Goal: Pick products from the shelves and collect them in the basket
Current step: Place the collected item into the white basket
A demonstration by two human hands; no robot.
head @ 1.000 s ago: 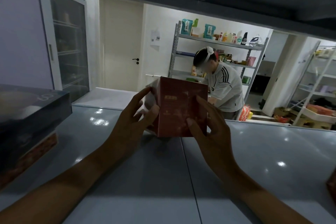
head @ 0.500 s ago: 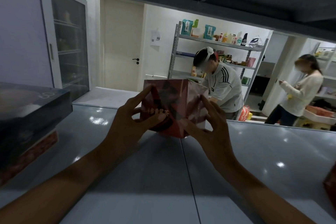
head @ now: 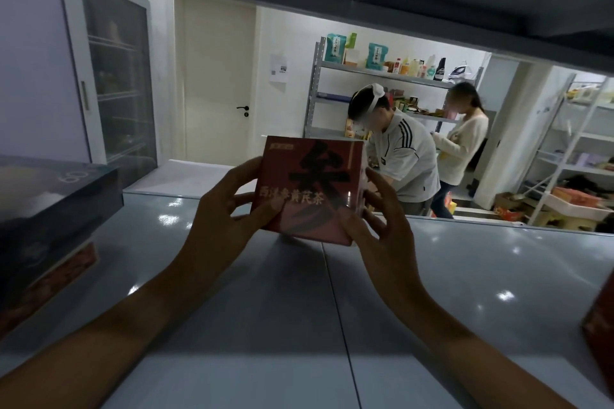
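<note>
Grey shelf boards run under both hands, left hand and right hand equally near, fingers curled on opposite sides of the red tea box held upright just above them, its printed face, edge-on half a second ago, now turned square to the camera.

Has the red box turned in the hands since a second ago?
Yes. The red box has turned about its upright axis over the grey shelf: the printed front now faces the camera, held between left hand and right hand.
</note>
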